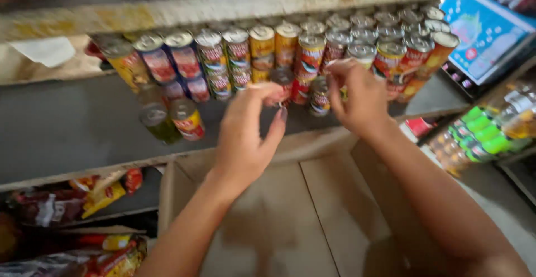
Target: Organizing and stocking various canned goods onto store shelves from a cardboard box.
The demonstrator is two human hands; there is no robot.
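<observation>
My left hand (245, 137) is raised over the open cardboard box (312, 210), fingers curled in with thumb and fingertips drawn narrow at the top, close against a small can (283, 79) at the front of the shelf (67, 123); the blur keeps me from telling whether I actually grip it. My right hand (357, 95) is just beside my left, a little farther in, fingers bent and narrow around the cans in front of it, one low can (319, 95) showing just left of its palm; whether it holds anything I cannot tell either.

Beyond both hands stand the rows of tins (262, 48), packed side by side and stacked, red and yellow labels, silver tops. To the left of my left hand two cans (173, 118) sit apart from the rows. Below my left arm lie snack packets (100, 193). Off to the right of my right arm are bottles with green caps (483, 132), and above them a blue box (486, 34).
</observation>
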